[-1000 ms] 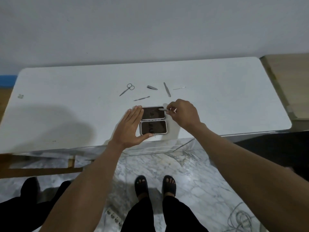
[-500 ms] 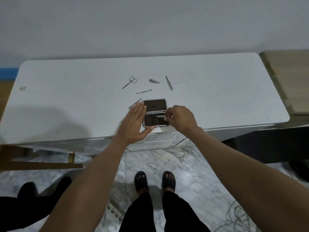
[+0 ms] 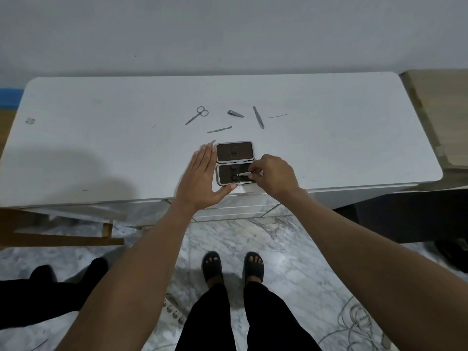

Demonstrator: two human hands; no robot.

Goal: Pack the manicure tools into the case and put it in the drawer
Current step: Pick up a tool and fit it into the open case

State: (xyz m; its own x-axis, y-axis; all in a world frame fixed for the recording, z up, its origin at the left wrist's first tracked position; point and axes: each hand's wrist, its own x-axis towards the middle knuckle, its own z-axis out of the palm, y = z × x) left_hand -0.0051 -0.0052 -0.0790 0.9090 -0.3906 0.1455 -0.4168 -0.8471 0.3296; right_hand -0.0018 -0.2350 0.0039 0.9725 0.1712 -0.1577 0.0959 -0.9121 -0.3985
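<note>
Case (image 3: 235,163) lies open at the table's (image 3: 101,138) near edge, as half a second ago; the small metal tool (image 3: 243,174) now sits further over its nearer half. Interior loops are hard to make out. Right hand (image 3: 274,177) pinches that tool; left hand (image 3: 200,178) rests flat, fingers spread, against the case's left side. Scissors (image 3: 197,115), clipper (image 3: 235,114) and file (image 3: 258,117) lie beyond.

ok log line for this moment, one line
stage: packing | left hand: flat on table, bracing open case | right hand: pinching small metal tool over near half | loose on table: scissors, nail clipper
</note>
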